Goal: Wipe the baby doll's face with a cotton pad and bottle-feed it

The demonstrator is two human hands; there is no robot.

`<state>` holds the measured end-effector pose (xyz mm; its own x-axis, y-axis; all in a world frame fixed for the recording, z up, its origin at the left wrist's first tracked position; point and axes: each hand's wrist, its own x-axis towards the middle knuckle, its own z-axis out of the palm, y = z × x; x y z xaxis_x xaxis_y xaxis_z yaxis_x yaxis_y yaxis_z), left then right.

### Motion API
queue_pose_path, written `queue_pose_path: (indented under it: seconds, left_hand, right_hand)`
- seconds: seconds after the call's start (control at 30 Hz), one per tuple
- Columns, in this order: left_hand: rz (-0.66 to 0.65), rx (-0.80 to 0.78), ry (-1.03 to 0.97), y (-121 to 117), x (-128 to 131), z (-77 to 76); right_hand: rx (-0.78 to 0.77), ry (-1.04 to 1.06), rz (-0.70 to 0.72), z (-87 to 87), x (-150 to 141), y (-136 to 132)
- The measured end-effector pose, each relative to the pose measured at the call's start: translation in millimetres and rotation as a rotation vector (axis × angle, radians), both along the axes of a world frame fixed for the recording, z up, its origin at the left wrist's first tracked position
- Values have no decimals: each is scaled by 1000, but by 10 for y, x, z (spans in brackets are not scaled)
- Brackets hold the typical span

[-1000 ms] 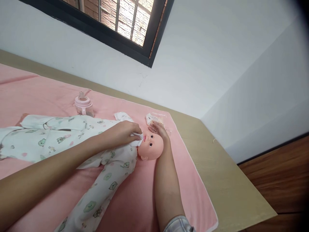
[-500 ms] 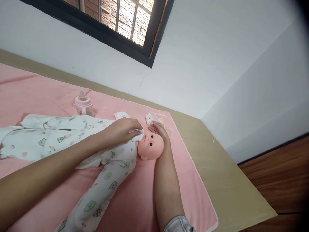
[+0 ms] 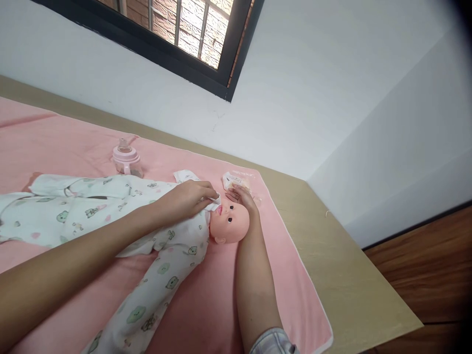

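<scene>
A baby doll lies on a pink mat (image 3: 206,305), its bare head (image 3: 233,225) toward the right and its body in a white printed sleepsuit (image 3: 92,209). My left hand (image 3: 188,196) is closed on a small white cloth (image 3: 214,200) held against the far cheek beside the doll's mouth. My right hand (image 3: 243,196) lies with its fingers curved over the top of the doll's head, holding it steady.
A pink baby bottle (image 3: 126,160) stands on the mat beyond the doll. A small wipes packet (image 3: 236,178) lies just past my right hand. The mat covers a tan tabletop (image 3: 346,275) against a white wall; wooden floor shows at right.
My left hand has slid the white cloth from below the doll's mouth up and toward the far side of the face. My right hand has stayed on the head.
</scene>
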<state>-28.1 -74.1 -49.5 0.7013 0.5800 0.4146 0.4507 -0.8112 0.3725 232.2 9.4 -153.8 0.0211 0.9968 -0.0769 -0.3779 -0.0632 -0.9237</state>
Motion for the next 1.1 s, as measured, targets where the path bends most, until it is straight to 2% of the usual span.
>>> queue_pose_path:
  seconds: [0.37,0.63,0.83,1.1]
  left_hand:
    - [21,-9,-6,-7,7,-23]
    - [-3,-64,-49,-38,15,39]
    - [-35,-104,-33,-73,25,40]
    - [-2,-72,-70,-45,40,-14]
  right_hand:
    - [34,-100,-15,-1,-5,14]
    - [50,-26,2,-39,-3,21]
    - [51,-144,-25,-22,-7,14]
    - [23,-25,13,-106,32,120]
